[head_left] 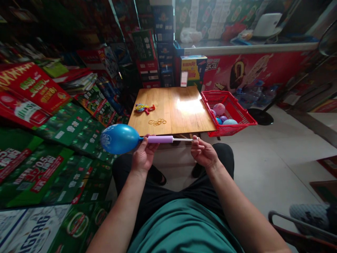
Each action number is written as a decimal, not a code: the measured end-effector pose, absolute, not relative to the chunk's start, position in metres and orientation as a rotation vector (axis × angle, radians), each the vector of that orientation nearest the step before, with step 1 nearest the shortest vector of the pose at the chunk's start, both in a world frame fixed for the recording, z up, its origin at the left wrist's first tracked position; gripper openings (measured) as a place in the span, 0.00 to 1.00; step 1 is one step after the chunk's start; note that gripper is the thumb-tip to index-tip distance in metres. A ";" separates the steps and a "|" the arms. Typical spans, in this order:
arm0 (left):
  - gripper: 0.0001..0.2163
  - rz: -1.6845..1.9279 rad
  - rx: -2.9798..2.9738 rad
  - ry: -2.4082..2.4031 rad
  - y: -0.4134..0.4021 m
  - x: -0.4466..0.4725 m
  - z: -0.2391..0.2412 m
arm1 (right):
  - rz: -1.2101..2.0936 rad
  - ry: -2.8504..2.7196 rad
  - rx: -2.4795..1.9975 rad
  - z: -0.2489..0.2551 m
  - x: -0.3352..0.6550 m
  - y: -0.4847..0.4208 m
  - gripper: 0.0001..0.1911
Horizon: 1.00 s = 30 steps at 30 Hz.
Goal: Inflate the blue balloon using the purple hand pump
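A blue balloon (121, 138), partly inflated and printed with a pale flower, sits on the nozzle end of a purple balloon pump (160, 139). My left hand (144, 154) grips the balloon's neck and the pump's near end together. With its fingers closed, my right hand (204, 151) holds the handle of the white plunger rod (183, 140), which is drawn well out of the barrel. Both hands are above my lap, before the table's front edge. On the table lie several rubber bands (158, 122) and a small heap of uninflated balloons (144, 108).
A wooden table (181, 119) stands ahead. Against its right side is a red basket (244, 117) with several inflated balloons (219, 109). Stacked drink cartons (63, 121) crowd the left. A yellow box (192, 66) stands behind the table, and a black stand base (260, 116) is on the floor.
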<state>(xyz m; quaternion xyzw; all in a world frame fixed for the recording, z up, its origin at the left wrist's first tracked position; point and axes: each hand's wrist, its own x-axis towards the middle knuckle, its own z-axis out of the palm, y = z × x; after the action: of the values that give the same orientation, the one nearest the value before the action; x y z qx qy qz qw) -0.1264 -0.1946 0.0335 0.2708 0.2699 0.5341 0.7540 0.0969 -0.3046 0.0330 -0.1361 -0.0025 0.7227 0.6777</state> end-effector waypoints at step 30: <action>0.10 1.071 0.657 0.508 -0.203 -0.107 0.029 | 1.655 0.021 -0.269 0.029 0.081 -0.292 0.04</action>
<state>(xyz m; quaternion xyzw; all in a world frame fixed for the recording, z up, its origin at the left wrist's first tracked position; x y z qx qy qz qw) -0.1070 -0.2028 0.0289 0.3038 0.2348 0.4957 0.7790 0.0811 -0.2922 0.0295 -0.1194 0.0094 0.7340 0.6685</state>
